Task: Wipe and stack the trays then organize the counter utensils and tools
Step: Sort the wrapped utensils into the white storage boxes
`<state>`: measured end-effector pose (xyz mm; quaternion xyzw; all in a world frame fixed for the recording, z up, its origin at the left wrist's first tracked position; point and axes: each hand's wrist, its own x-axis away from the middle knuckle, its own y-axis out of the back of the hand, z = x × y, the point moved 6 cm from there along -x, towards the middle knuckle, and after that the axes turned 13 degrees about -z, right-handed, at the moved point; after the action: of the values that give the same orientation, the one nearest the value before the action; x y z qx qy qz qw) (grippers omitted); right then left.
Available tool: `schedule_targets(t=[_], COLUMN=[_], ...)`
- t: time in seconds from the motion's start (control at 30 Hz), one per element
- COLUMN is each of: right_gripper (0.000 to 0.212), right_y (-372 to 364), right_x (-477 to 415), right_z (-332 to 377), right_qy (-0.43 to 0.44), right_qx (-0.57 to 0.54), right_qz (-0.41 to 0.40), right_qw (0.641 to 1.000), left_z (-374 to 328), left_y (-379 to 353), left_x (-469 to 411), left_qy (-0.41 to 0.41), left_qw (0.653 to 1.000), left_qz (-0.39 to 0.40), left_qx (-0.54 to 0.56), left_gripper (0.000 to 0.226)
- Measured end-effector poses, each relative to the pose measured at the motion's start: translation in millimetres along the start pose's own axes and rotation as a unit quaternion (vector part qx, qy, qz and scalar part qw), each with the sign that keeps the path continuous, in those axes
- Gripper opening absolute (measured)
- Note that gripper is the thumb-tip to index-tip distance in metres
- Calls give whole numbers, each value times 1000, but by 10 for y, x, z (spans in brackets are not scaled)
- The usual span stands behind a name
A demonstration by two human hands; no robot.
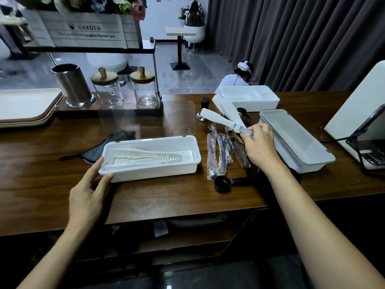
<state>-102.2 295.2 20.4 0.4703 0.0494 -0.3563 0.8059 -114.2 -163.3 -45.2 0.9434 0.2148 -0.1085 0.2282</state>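
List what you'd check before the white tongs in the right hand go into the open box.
1. Right hand grips the white tongs near the hinge: ok.
2. The clear lid of the white box stands open: ok.
3. Left hand holds the box's near corner: ok.
4. Room inside: second tongs already lie there; spare space cannot tell.
5. Held tongs are spread in a V, probably too wide for the box: not ok.
6. Wrapped spoons lie on the counter between hand and box, below the path: ok.
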Motion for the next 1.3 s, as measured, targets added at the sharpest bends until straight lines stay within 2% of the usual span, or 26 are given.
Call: schedule_targets(t=[0.23, 0.43, 0.77, 0.97, 1.03, 1.13, 1.3], right_gripper=[22, 22, 49, 30, 38, 58, 103], right_y=[-80, -253, -364, -272, -246, -345, -612], right_x=[69, 291, 564, 541, 532, 510, 374], right_z=[-54, -9, -26, 143, 207, 227, 326], right_qy=[-31, 43, 84, 72, 44, 44, 60], right_qx=[-55, 10, 101, 46, 24, 56, 138], right_qz=[0, 18, 63, 8, 18, 54, 93], right_qw=[998, 999, 989, 996, 999, 996, 984], left_z=[15, 1, 27, 19, 48, 98, 126], left_y=[4, 9, 2, 7, -1, -6, -15], left_x=[-1, 2, -8, -9, -15, -32, -41], left_qy=[3, -3, -2, -5, -6, -5, -2], left_qw=[1000, 1000, 1000, 1000, 1000, 1000, 1000], left_qz=[-3, -3, -7, -8, -6, -3, 1], left_qx=[-5, -16, -17, -19, -19, -12, -1], left_gripper=[48, 48, 50, 49, 49, 50, 50])
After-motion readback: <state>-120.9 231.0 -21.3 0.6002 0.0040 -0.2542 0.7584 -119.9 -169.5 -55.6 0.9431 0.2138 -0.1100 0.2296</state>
